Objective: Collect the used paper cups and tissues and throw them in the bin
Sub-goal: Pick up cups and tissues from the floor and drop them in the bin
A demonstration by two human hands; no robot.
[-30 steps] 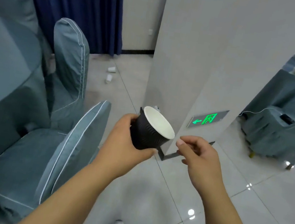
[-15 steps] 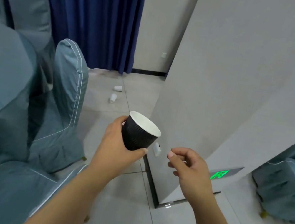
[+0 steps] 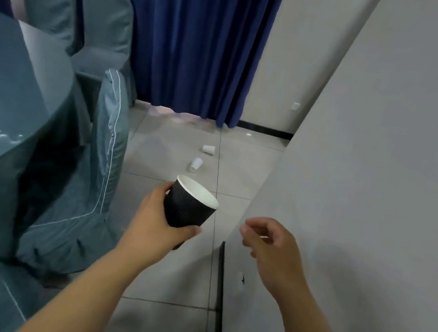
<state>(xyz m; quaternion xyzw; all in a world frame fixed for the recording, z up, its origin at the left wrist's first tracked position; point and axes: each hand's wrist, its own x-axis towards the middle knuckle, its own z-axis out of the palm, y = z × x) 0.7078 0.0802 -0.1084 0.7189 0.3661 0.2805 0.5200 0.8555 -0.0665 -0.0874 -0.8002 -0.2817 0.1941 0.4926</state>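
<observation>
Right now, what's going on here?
A person's left hand grips a black paper cup. The right hand hangs beside it, fingers loosely curled, nothing visible in it. Two white cups lie on their sides on the tiled floor ahead, near the blue curtain. No bin in view.

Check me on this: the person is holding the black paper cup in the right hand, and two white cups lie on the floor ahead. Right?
Not quite: the head view shows the black paper cup gripped in the left hand; the right hand looks empty. The near white cup and far white cup do lie on the floor ahead.
</observation>
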